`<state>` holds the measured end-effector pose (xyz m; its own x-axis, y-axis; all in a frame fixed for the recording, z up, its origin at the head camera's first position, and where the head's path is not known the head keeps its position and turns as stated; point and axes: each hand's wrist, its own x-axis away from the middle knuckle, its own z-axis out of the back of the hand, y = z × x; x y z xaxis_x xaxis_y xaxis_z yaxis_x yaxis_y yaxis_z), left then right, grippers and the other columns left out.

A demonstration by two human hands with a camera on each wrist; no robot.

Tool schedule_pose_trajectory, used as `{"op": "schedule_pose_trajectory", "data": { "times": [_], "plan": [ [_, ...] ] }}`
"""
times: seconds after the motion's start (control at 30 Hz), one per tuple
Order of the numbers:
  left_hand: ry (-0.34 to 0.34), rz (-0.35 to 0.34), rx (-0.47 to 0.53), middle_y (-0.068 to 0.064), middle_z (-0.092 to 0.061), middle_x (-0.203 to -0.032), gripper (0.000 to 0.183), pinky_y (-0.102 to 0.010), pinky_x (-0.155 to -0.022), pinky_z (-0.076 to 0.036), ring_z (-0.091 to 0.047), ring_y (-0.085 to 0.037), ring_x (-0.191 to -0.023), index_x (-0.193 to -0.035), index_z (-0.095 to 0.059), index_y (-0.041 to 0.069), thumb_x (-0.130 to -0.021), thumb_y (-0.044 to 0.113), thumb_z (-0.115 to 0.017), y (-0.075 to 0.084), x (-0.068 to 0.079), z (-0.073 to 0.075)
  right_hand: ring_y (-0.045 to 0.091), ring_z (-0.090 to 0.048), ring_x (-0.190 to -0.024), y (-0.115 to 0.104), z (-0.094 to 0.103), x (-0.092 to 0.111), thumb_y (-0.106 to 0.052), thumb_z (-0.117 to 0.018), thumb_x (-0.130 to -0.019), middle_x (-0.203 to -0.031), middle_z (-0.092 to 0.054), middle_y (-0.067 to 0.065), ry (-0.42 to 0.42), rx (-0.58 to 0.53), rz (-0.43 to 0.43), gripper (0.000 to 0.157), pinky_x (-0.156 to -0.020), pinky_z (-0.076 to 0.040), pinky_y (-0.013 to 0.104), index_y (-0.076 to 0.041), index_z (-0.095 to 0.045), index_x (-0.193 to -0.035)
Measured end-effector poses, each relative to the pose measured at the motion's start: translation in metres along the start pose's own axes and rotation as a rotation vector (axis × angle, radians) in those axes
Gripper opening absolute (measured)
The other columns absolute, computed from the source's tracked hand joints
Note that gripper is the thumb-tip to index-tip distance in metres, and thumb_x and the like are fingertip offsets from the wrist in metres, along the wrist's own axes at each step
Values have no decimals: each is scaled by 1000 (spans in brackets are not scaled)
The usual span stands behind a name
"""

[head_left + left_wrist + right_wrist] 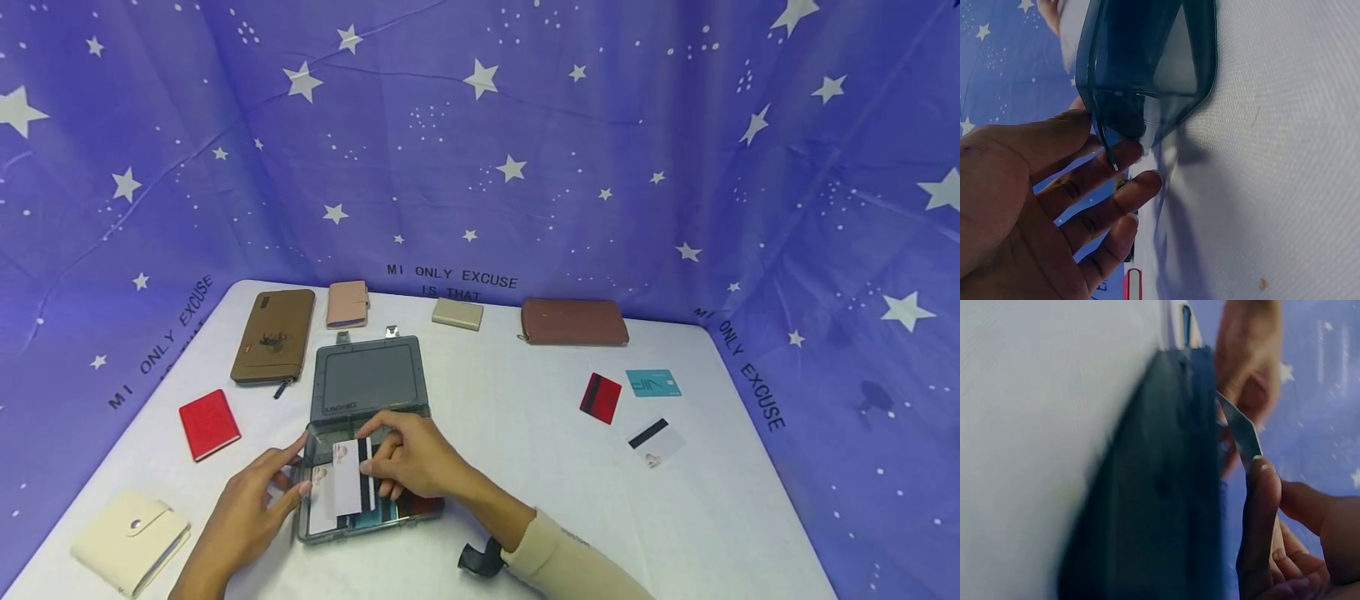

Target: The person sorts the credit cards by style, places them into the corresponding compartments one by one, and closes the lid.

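A grey see-through plastic box (352, 536) lies on the white table, its lid (371, 375) folded back. My left hand (251, 504) holds the box's left side; in the left wrist view, thumb and fingers are at the corner of the box (1141, 56). Between right thumb and fingers, my right hand (412, 454) pinches a white card (347, 479) with a black magnetic stripe, above the box. The right wrist view shows that card (1244, 434) tilted beside the box wall. Inside lie another white card (321, 512), a teal card (367, 518) and a red one (425, 504), partly covered.
To the right lie a red card (601, 398), a teal card (653, 383) and a white striped card (656, 442). Around the left and back are a brown wallet (273, 335), pink holder (347, 303), beige case (457, 314), reddish-brown wallet (574, 322), red booklet (210, 424) and cream wallet (131, 542).
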<state>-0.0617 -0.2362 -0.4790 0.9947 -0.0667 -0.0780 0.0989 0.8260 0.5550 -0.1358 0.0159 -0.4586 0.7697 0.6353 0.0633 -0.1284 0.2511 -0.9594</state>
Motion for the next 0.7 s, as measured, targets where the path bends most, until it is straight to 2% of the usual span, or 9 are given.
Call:
{"op": "schedule_pose_trajectory", "data": {
  "times": [0.1, 0.17, 0.3, 0.37, 0.43, 0.53, 0.7],
  "plan": [
    [21, -22, 11, 0, -68, -111, 66, -23, -66, -47, -59, -8, -83, -146, -52, 15, -86, 22, -78, -2, 1, 0, 15, -64, -46, 0, -15, -8, -14, -77, -87, -68, -71, 4, 31, 66, -27, 39, -46, -55, 35, -13, -64, -124],
    [35, -40, 19, 0, -68, -111, 65, -24, -66, -47, -59, -7, -83, -145, -52, 15, -86, 22, -78, -3, 1, 0, 9, -60, -45, -1, -22, -12, -19, -78, -86, -66, -69, -1, 64, 171, -24, 41, -45, -53, 27, -15, -65, -124],
    [35, -45, 18, 1, -68, -110, 64, -23, -65, -47, -59, -6, -83, -146, -52, 15, -87, 22, -77, -4, 0, -1, -1, -51, -57, -4, -30, -14, -35, -81, -82, -74, -61, -11, 124, 552, 76, 40, -55, -45, 14, -24, -70, -119],
    [26, -34, 14, 1, -68, -110, 65, -24, -66, -47, -59, -7, -83, -146, -52, 15, -87, 21, -78, -4, 0, 0, -2, -47, -66, -5, -33, -14, -45, -79, -82, -81, -58, -13, 133, 764, 139, 36, -59, -39, 14, -30, -73, -114],
    [12, -18, 7, 1, -68, -110, 65, -24, -66, -47, -58, -8, -84, -146, -52, 15, -86, 22, -78, -4, 0, 0, -1, -44, -71, -6, -38, -14, -52, -76, -82, -85, -55, -13, 123, 920, 175, 31, -60, -36, 14, -36, -75, -108],
    [-4, -4, 11, 0, -68, -112, 66, -24, -66, -48, -59, -9, -85, -147, -51, 16, -87, 23, -78, -3, 0, 0, 2, -41, -73, -6, -44, -15, -55, -71, -86, -84, -50, -13, 83, 1020, 181, 21, -55, -34, 16, -40, -78, -99],
    [-15, 5, 16, -1, -68, -114, 67, -23, -66, -47, -58, -10, -85, -148, -50, 16, -87, 23, -77, -3, 0, 0, 5, -38, -72, -6, -47, -14, -59, -64, -89, -79, -46, -13, 2, 1024, 144, 22, -52, -33, 18, -43, -78, -96]
  ]
}}
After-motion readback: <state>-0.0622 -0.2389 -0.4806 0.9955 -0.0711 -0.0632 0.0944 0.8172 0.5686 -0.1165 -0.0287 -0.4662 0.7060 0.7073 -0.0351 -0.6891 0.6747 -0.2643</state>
